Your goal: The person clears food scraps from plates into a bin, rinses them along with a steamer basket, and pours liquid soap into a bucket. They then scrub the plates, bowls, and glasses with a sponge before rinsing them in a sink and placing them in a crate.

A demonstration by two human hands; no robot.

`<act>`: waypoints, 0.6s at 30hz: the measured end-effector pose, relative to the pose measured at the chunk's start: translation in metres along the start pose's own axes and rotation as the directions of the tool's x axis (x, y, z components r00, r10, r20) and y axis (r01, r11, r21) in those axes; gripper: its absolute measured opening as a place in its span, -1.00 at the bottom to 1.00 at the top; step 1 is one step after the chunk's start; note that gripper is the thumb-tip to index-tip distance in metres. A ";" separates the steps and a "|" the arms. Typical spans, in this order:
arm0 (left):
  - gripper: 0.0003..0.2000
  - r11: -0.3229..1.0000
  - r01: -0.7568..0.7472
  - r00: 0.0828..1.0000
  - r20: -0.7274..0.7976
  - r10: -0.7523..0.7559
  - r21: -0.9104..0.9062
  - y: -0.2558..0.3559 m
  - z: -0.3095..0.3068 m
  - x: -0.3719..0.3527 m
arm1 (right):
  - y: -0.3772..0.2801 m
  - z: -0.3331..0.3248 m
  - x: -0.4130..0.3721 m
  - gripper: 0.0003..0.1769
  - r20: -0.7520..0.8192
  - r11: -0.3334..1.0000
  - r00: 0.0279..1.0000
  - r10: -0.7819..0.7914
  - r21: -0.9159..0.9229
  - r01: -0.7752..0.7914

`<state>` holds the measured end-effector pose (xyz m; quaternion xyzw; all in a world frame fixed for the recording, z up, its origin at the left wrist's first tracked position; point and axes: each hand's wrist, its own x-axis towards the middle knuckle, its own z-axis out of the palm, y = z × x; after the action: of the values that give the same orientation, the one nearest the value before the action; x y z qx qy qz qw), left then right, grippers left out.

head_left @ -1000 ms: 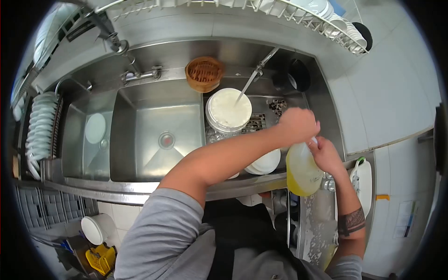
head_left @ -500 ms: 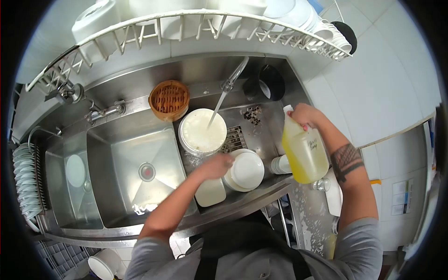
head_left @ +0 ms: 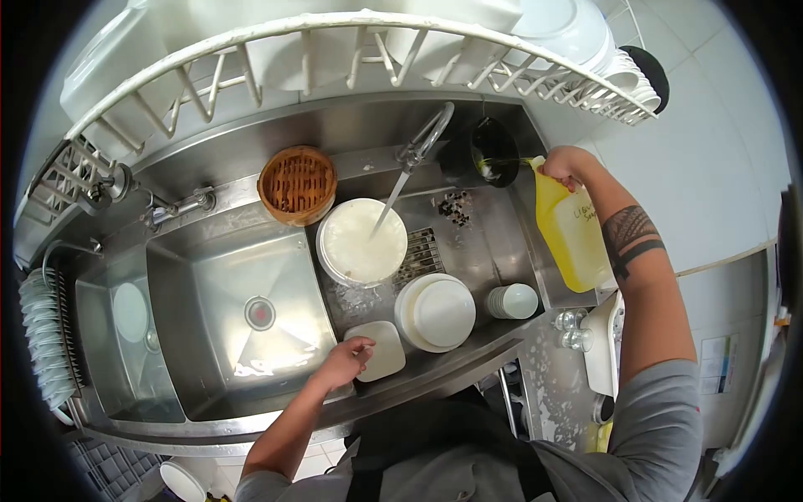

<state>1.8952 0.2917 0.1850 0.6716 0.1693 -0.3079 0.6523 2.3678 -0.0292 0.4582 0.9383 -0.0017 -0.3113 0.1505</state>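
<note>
One right hand (head_left: pixel 565 166) curled its fingers round a soap jug (head_left: pixel 574 233); the left hand (head_left: pixel 343 365) loosely bent its fingers by a square dish (head_left: pixel 383 350).

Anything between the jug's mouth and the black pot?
Nothing visible. The right hand holds the jug tipped, its mouth facing the black pot, and a thin stream crosses the gap unobstructed. The running faucet stands on the pot's other side, off that line.
</note>
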 end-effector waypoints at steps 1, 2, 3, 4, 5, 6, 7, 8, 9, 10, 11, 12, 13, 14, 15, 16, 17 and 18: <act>-0.66 1.000 0.001 1.000 -0.025 -0.001 -0.010 -0.001 -0.001 0.003 | 0.001 -0.004 -0.002 -0.44 0.003 0.998 1.000 0.025 -0.054 -0.025; -0.66 1.000 0.003 1.000 -0.024 -0.003 -0.007 -0.001 -0.002 0.006 | 0.000 -0.007 -0.005 -0.44 0.005 0.998 1.000 0.025 -0.051 -0.025; -0.67 0.999 -0.023 1.000 -0.012 0.023 -0.022 -0.001 -0.003 0.009 | -0.001 -0.009 -0.009 -0.44 0.019 0.996 1.000 0.019 -0.088 -0.017; -0.67 0.998 -0.049 0.999 0.002 0.049 -0.037 -0.002 -0.004 0.011 | -0.002 -0.009 -0.014 -0.44 0.034 0.992 0.999 0.014 -0.124 -0.009; -0.67 0.998 -0.047 0.999 0.003 0.047 -0.033 0.004 -0.004 0.010 | -0.003 -0.010 -0.016 -0.44 0.036 0.993 0.999 0.015 -0.120 -0.010; -0.67 0.998 -0.061 0.998 0.013 0.062 -0.023 0.010 -0.003 0.009 | -0.003 -0.012 -0.018 -0.43 0.031 0.993 0.999 0.020 -0.120 -0.016; -0.67 0.997 -0.076 0.997 0.024 0.076 -0.013 0.015 -0.001 0.009 | -0.004 -0.013 -0.021 -0.42 0.026 0.993 0.999 0.025 -0.120 -0.021; -0.67 0.997 -0.074 0.997 0.024 0.075 -0.010 0.014 0.002 0.009 | -0.002 -0.012 -0.022 -0.42 0.028 0.993 0.999 0.025 -0.117 -0.021; -0.67 0.991 -0.127 0.992 0.022 0.128 -0.031 0.012 0.005 0.010 | -0.001 -0.011 -0.023 -0.43 0.016 0.992 1.000 0.011 -0.126 -0.009; -0.67 0.982 -0.179 0.983 0.018 0.181 -0.054 0.011 0.008 0.010 | 0.000 -0.011 -0.024 -0.43 0.004 0.991 1.000 -0.003 -0.136 0.004; -0.67 0.983 -0.176 0.984 0.016 0.177 -0.053 0.012 0.011 0.009 | 0.001 -0.010 -0.023 -0.43 0.006 0.991 1.000 -0.006 -0.135 0.007; -0.66 0.983 -0.178 0.984 -0.005 0.178 -0.044 0.012 0.014 0.007 | 0.002 -0.010 -0.022 -0.42 0.002 0.990 1.000 -0.015 -0.142 0.016; -0.65 0.983 -0.179 0.984 -0.025 0.178 -0.035 0.012 0.016 0.005 | 0.004 -0.010 -0.022 -0.41 -0.002 0.989 1.000 -0.024 -0.149 0.024; -0.65 0.984 -0.174 0.984 -0.026 0.174 -0.033 0.012 0.018 0.002 | 0.006 -0.009 -0.021 -0.41 0.002 0.989 1.000 -0.026 -0.146 0.026; -0.65 0.985 -0.172 0.985 -0.011 0.172 -0.011 0.013 0.019 0.001 | 0.008 -0.009 -0.021 -0.40 -0.028 0.992 0.999 -0.030 -0.120 0.027; -0.64 0.985 -0.171 0.985 0.003 0.171 0.010 0.015 0.021 0.000 | 0.012 -0.009 -0.022 -0.39 -0.058 0.995 0.998 -0.033 -0.094 0.027; -0.64 0.986 -0.166 0.986 0.004 0.166 0.015 0.015 0.024 -0.001 | 0.019 -0.008 -0.020 -0.39 -0.055 0.996 0.998 -0.034 -0.089 0.029; -0.65 0.978 -0.209 0.977 -0.031 0.209 0.010 0.014 0.027 -0.001 | 0.028 -0.006 -0.021 -0.38 -0.121 0.999 0.991 -0.051 -0.007 0.051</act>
<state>1.8980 0.2637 0.1976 0.6928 0.1071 -0.2278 0.6758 2.3572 -0.0522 0.4834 0.9550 0.0320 -0.2573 0.1443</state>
